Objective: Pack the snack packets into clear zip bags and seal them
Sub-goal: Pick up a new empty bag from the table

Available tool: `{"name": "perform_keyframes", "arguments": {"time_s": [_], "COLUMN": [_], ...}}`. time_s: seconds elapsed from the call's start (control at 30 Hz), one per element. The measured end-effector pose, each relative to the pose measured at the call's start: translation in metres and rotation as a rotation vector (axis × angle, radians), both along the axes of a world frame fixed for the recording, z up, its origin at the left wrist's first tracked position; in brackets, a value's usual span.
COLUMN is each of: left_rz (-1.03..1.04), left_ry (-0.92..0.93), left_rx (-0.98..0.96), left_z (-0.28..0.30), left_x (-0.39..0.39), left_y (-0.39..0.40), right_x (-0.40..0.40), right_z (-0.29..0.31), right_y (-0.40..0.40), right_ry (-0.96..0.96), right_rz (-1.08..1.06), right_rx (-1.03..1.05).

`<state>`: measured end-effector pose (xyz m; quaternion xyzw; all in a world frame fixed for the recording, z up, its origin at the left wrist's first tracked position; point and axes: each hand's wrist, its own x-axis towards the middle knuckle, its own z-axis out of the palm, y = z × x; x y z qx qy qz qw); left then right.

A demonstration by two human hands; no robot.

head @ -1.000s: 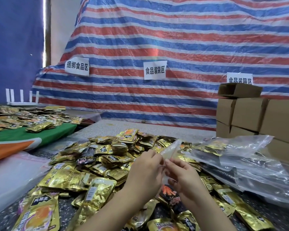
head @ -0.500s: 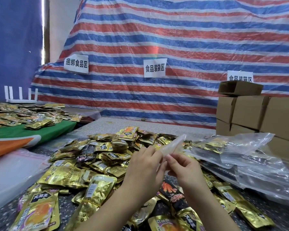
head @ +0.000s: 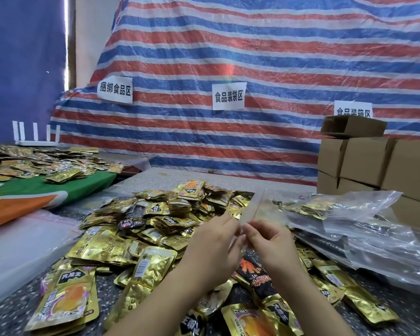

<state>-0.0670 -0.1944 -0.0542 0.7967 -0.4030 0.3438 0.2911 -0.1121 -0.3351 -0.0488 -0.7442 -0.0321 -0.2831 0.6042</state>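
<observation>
Bag, clear plastic with a red zip strip [head: 254, 209], held upright at centre frame, just above the heap of gold foil snack packets [head: 155, 214]. Left hand [head: 216, 248] and right hand [head: 269, 243] meet at its lower edge, fingertips of both pinching the film. Heap spreads over the speckled grey tabletop [head: 12, 309] across lower frame; a few black packets among the gold. Right of centre, a pile of filled clear bags [head: 364, 229]. Beyond it, at right edge, stacked brown cardboard boxes [head: 364, 161]. Left edge, a flat stack of empty clear bags [head: 22, 248]. Upper frame: red, white and blue striped tarp [head: 252, 57] with three white paper signs.
</observation>
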Motion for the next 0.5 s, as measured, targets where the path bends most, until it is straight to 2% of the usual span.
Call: {"name": "perform_keyframes", "arguments": {"time_s": [0.17, 0.37, 0.5], "left_rz": [-0.013, -0.042, -0.081], "left_ry": [0.019, 0.018, 0.082], "left_rx": [0.050, 0.081, 0.041], "left_z": [-0.0018, -0.0023, -0.0026], "left_x": [0.0010, 0.0016, 0.0004], "left_y": [0.0033, 0.0077, 0.0064], "right_x": [-0.0024, -0.0024, -0.0012], "right_z": [0.0011, 0.0011, 0.0002], "right_y": [0.0006, -0.0019, -0.0027], "right_ry": [0.031, 0.058, 0.047], "right_rz": [0.094, 0.118, 0.111], "right_rx": [0.074, 0.066, 0.064]}}
